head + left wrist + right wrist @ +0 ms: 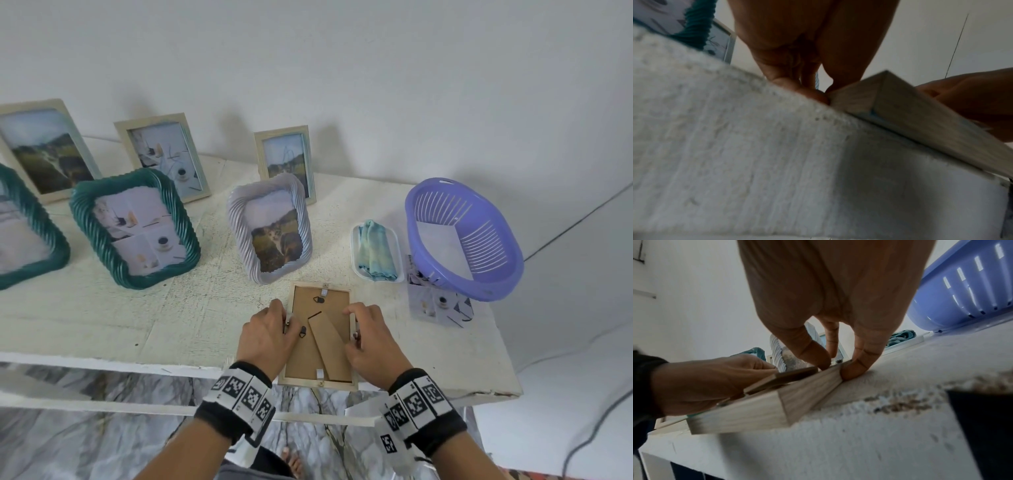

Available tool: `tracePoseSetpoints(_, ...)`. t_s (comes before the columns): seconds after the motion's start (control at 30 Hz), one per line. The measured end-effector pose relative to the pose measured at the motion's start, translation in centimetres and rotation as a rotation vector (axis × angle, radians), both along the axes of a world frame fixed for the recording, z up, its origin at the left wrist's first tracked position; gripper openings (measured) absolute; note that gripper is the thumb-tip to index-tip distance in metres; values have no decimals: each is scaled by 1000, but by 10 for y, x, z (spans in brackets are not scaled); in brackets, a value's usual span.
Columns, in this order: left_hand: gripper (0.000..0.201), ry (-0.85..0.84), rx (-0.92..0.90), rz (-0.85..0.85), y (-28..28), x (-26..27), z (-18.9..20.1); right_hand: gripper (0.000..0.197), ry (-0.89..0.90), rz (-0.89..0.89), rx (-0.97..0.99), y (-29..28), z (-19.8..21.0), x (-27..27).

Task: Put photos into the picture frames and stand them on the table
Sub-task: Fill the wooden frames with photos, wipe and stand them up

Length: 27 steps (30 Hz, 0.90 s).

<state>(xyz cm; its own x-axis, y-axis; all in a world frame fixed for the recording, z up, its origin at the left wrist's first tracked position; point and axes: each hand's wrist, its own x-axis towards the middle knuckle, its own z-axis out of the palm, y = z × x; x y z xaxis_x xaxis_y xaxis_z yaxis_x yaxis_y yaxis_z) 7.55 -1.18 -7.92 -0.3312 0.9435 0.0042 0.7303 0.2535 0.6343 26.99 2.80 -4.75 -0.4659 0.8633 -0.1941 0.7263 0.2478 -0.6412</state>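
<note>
— So, why is the wooden frame (pixel 320 337) lying face down at the near edge of the table (pixel 137 318)?

— Because I need its brown backing board up, where the side clips are. It overhangs the edge a little toward me. My left hand (pixel 265 337) grips the left rail, fingers curled over it; my right hand (pixel 371 337) pinches the right rail, thumb on top and a fingertip (pixel 854 371) pressed against the outer side. Both hands are closed on the frame, so it can't slide while I work the clips.

— And the stand flap?

— It lies slanted across the backing (pixel 329 346) (folded flat, as far as I can tell), out of my fingers' way.

— Is a photo already inside?

— I can't tell; the glass side faces the table. The clips themselves sit under my fingers, so whether they're turned shut is hidden too.

— Anything else unclear?

— The purple basket (pixel 462 236) rests on some loose prints (pixel 440 306) and covers part of them. The far-left green frame (pixel 20 233) is cut off by the picture's edge, and the left wrist view is blurred.
</note>
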Motion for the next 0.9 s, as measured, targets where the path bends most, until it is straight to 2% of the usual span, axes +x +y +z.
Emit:
tracePoseSetpoints(0.13,26,-15,-4,-13,4,-1,-1,34,-67,-36,41,15,4,-6)
tracePoseSetpoints(0.2,26,-18,16,-25,3,-3,-1,29,-154,-66,113,26,7,-16)
tracePoseSetpoints(0.33,26,148,69,-45,-4,-6,-3,41,-318,-66,232,49,11,-40)
tracePoseSetpoints(0.47,29,179,124,-34,-5,-7,-11,49,-442,-27,209,66,9,-54)
tracePoseSetpoints(0.67,26,178,153,-20,-3,-11,-17,27,-455,62,321,74,6,-54)
tracePoseSetpoints(0.9,29,194,154,-18,-2,-11,-19,29,-440,188,338,88,11,-42)
